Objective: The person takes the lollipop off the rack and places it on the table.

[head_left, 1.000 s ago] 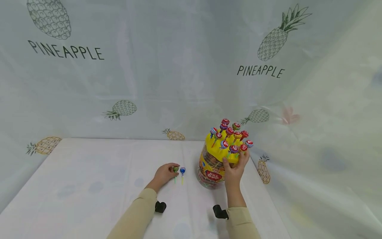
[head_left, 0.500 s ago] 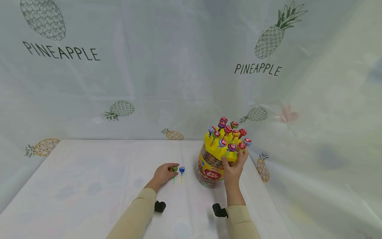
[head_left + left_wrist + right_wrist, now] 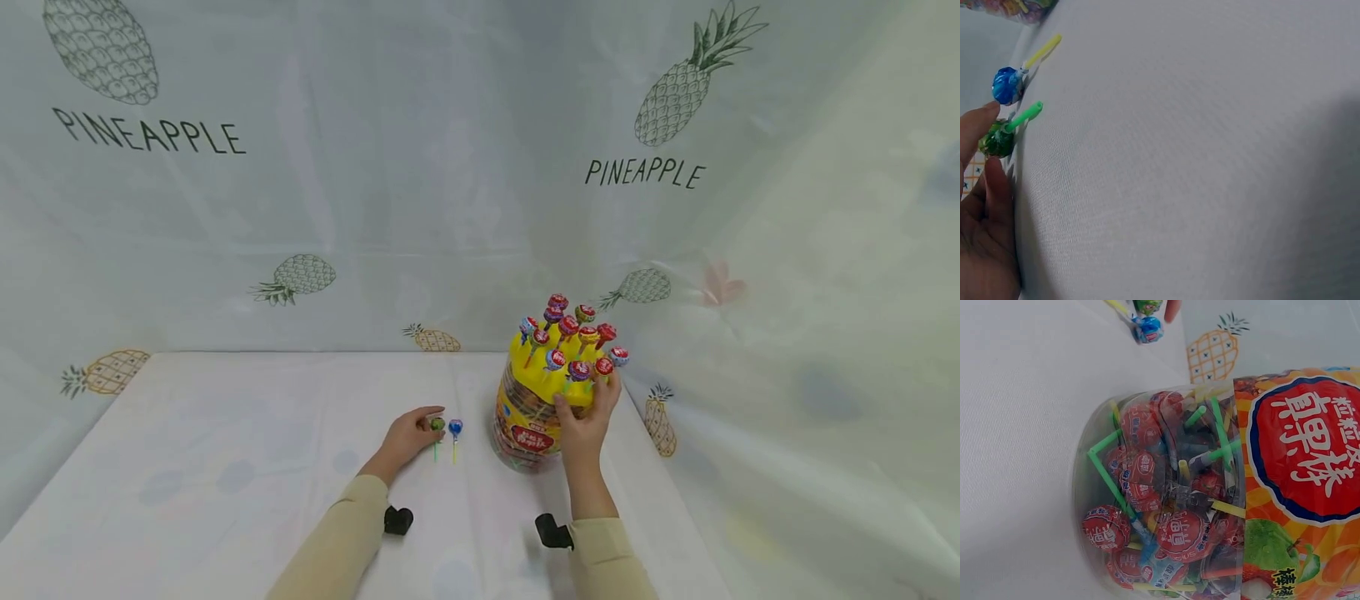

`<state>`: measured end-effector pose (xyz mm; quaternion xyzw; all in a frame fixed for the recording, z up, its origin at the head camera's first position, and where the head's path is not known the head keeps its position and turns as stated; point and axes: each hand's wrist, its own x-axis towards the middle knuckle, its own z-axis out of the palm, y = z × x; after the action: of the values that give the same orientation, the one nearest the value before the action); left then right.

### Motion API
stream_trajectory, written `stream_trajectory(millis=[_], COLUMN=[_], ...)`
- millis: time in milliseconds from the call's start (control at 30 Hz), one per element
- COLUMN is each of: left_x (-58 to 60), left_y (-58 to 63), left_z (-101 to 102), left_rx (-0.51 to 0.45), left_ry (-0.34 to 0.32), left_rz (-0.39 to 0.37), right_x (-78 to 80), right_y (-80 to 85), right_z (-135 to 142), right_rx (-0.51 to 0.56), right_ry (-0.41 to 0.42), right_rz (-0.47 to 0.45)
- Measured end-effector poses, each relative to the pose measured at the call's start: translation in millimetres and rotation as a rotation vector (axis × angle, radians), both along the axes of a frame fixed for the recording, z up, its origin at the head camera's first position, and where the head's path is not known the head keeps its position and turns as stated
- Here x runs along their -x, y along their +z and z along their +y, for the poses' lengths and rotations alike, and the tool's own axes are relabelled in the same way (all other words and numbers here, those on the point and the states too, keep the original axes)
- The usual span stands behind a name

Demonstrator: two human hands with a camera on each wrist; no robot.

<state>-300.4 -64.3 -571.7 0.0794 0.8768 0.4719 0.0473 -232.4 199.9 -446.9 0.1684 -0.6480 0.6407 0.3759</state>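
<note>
A large lollipop jar (image 3: 516, 408) with a yellow lid (image 3: 534, 379) stands on the right of the table. Several wrapped lollipops stick up from the lid. My right hand (image 3: 587, 429) grips the jar at the lid's front right, thumb and fingers spread, fingertips right at a red lollipop (image 3: 603, 367). On the table to the left lies a green lollipop (image 3: 999, 142) with a green stick, between the thumb and index finger of my left hand (image 3: 407, 435). A blue lollipop (image 3: 1007, 85) with a yellow stick lies beside it, close to the index fingertip.
White cloth covers the table (image 3: 247, 433). A pale curtain (image 3: 450, 167) printed with pineapples hangs behind and to the right. Through the jar's clear base (image 3: 1100, 481), more lollipops show in the right wrist view. A dark mount sits at each wrist.
The head view has shifted slightly. My left index finger has lifted a little above the green lollipop. My right hand stays on the jar, and both loose lollipops lie in the same place.
</note>
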Motion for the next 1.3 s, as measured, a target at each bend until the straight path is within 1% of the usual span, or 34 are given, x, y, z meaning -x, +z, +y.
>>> stream_trajectory(millis=[100, 167, 200, 233, 300, 400, 433, 467, 567, 633, 700, 800, 867, 1000, 1067, 1200, 1300], left_x=[3.5, 6.4, 8.0, 9.0, 10.2, 10.7, 10.3, 10.9, 11.7, 12.0, 11.6, 11.0, 10.8, 10.2, 10.0, 9.7, 9.1], left_y=[-0.7, 2.4, 4.2, 7.1, 16.9, 35.6, 43.7, 50.5, 76.4, 95.8, 117.3, 148.7, 168.6, 205.4, 221.4, 246.1, 257.3], left_z=[-2, -4, -5, -5, -5, -3, -1, 1, 9, 16, 23, 32, 37, 49, 55, 69, 79], left_rx=[-0.040, -0.056, -0.047, -0.038, -0.022, -0.004, -0.018, -0.025, -0.053, -0.077, -0.111, -0.169, -0.206, -0.277, -0.305, -0.332, -0.345], left_ry=[-0.008, -0.014, -0.011, -0.003, 0.015, 0.017, 0.012, 0.004, -0.015, -0.029, -0.044, -0.089, -0.119, -0.187, -0.222, -0.279, -0.314], left_rz=[-0.001, 0.005, 0.014, 0.019, 0.036, 0.088, 0.104, 0.135, 0.194, 0.212, 0.214, 0.231, 0.241, 0.250, 0.253, 0.258, 0.234], right_x=[-0.8, -2.2, -3.4, -7.0, -11.1, -16.9, -18.3, -19.7, -23.3, -24.9, -25.5, -23.0, -19.5, -6.7, 0.4, 11.6, 14.5], right_y=[-0.4, 0.3, 1.0, 5.0, 9.4, 13.9, 15.2, 16.0, 17.8, 19.2, 20.8, 23.1, 22.2, 11.7, 5.7, 1.2, 0.5], right_z=[3, 4, 4, 3, 3, 3, 3, 3, 5, 7, 11, 19, 23, 34, 38, 43, 42], right_rx=[0.002, -0.011, -0.031, -0.052, -0.091, -0.133, -0.142, -0.153, -0.186, -0.197, -0.178, -0.132, -0.088, -0.033, -0.026, -0.009, 0.050], right_ry=[0.008, -0.007, -0.030, -0.050, -0.092, -0.137, -0.145, -0.155, -0.193, -0.224, -0.224, -0.201, -0.139, 0.010, 0.063, 0.126, 0.159], right_rz=[-0.004, -0.024, -0.044, -0.063, -0.106, -0.154, -0.152, -0.140, -0.054, 0.020, 0.083, 0.119, 0.098, -0.038, -0.117, -0.216, -0.286])
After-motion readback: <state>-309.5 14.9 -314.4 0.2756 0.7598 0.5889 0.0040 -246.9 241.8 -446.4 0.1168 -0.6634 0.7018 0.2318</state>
